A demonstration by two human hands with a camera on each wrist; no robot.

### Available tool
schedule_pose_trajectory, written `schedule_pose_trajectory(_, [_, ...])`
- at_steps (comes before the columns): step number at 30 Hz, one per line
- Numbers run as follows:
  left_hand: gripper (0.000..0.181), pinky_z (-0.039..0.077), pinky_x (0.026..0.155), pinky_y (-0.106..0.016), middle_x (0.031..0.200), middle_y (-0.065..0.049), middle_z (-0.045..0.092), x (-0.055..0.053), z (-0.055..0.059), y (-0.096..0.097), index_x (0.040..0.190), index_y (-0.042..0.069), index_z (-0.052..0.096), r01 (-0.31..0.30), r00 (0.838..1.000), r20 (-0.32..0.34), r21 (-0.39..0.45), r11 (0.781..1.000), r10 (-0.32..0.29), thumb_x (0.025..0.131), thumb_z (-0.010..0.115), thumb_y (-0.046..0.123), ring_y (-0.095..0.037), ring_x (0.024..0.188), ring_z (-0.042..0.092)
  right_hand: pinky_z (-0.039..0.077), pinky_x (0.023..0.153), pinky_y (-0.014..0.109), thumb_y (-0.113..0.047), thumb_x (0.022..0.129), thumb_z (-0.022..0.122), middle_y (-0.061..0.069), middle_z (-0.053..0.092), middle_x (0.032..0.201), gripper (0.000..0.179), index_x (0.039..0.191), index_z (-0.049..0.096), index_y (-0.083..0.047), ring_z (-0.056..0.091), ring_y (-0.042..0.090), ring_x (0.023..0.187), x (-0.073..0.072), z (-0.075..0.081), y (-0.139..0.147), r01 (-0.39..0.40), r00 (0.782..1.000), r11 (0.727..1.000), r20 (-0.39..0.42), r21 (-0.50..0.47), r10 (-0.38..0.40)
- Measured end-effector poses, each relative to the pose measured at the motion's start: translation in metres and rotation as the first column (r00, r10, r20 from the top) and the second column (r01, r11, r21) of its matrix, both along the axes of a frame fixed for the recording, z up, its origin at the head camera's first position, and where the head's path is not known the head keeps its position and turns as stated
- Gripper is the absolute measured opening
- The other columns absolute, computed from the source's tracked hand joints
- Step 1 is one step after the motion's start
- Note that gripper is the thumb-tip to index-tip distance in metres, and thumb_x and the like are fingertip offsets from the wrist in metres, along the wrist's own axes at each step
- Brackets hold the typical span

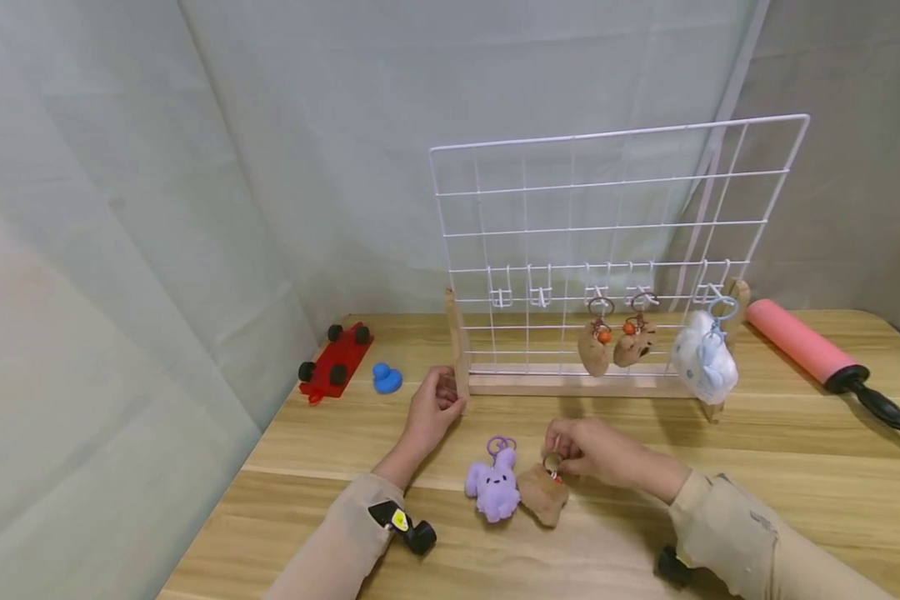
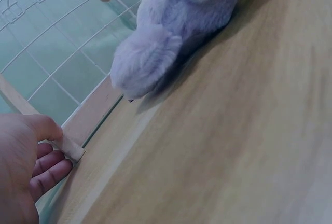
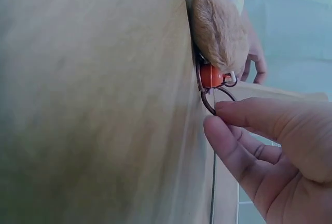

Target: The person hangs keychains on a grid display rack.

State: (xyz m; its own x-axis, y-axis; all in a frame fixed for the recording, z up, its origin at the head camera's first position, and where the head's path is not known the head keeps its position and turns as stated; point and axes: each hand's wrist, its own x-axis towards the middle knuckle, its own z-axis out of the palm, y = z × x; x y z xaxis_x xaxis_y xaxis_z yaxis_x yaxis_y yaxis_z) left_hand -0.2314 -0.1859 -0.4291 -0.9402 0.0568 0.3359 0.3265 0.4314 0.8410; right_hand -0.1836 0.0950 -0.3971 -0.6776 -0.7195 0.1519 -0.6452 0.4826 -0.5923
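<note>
My right hand (image 1: pixel 600 450) pinches the metal ring (image 3: pixel 206 103) of a brown plush keychain (image 1: pixel 543 498) between thumb and forefinger; an orange bell (image 3: pixel 209 76) hangs by that ring. The plush part lies on the table beside a purple plush keychain (image 1: pixel 497 489). At the lower left of a white wire grid rack (image 1: pixel 618 133), my left hand (image 1: pixel 429 410) grips the wooden foot (image 2: pixel 71 149), thumb on one side and fingers curled at the other. Two more brown plush keychains (image 1: pixel 593 350) and a white-and-blue one (image 1: pixel 705 362) hang from the rack's hooks.
Two further hooks (image 1: pixel 501 293) sit on the rack's left part. A blue rubber duck (image 1: pixel 387 380) and a red toy car (image 1: pixel 342 360), wheels up, lie at the left. On the right is a pink cylinder (image 1: pixel 802 337) with a black end. Pale curtains stand behind the table.
</note>
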Motion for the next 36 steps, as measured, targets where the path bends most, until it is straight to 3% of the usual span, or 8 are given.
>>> schedule_pose_trajectory(7, [0.041,0.050,0.065,-0.014,0.098,-0.023,0.063,0.000,-0.002,-0.001,0.119,-0.002,0.050,-0.003,1.000,0.004,0.010,1.000,0.003,0.082,0.068,-0.006,-0.017,0.078,0.057,0.053,0.054,0.017,0.005,0.082,0.066,0.001,0.063,0.073,0.013,0.090,0.060,-0.003,0.057,0.000,0.061,0.004,0.007,0.003,0.017,0.987,0.998,0.161,-0.067,-0.006])
schedule_pose_trajectory(21, [0.041,0.049,0.065,-0.013,0.097,-0.023,0.063,-0.001,-0.002,0.000,0.118,-0.002,0.050,0.001,1.000,-0.005,0.022,1.000,-0.001,0.082,0.068,-0.007,-0.016,0.077,0.057,0.054,0.057,0.017,0.006,0.085,0.061,0.004,0.066,0.074,0.009,0.091,0.062,0.000,0.059,0.001,0.062,0.009,0.027,0.009,0.027,0.996,0.997,0.091,-0.066,-0.021])
schedule_pose_trajectory(36, [0.042,0.050,0.065,-0.013,0.097,-0.024,0.062,-0.002,-0.003,-0.001,0.118,-0.003,0.049,0.013,1.000,-0.010,0.033,0.999,-0.013,0.081,0.068,-0.007,-0.015,0.077,0.057,0.056,0.056,0.022,0.006,0.086,0.061,0.008,0.067,0.075,0.006,0.090,0.063,0.002,0.060,0.001,0.062,0.011,0.055,0.012,-0.023,0.998,0.995,0.051,-0.100,0.029])
